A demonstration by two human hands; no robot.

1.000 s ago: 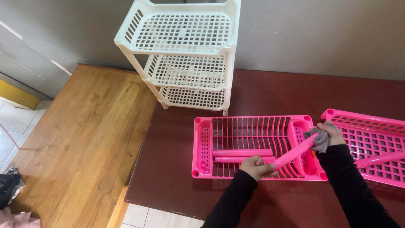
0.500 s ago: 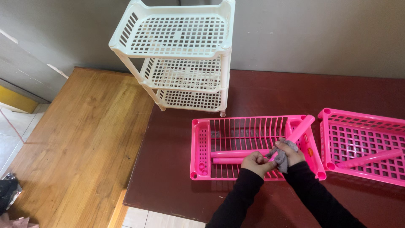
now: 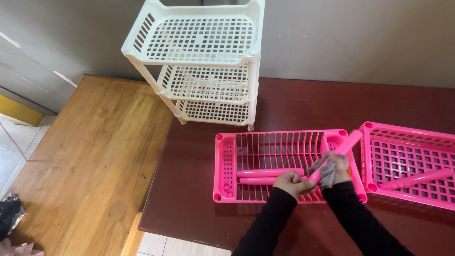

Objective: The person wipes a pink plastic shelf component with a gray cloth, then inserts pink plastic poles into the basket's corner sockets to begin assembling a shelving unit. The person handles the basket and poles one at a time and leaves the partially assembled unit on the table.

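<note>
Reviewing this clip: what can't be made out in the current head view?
- Pink tube: its middle is wrapped by the grey cloth and right hand; its lower end is inside the left hand.
- Right pink tray: cut off by the frame's right edge.
- Dark item on the floor: cut off at the left edge, unidentifiable.

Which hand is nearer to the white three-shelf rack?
Left. The left hand lies below the white rack, holding a pink tube; the right hand is farther right.
</note>
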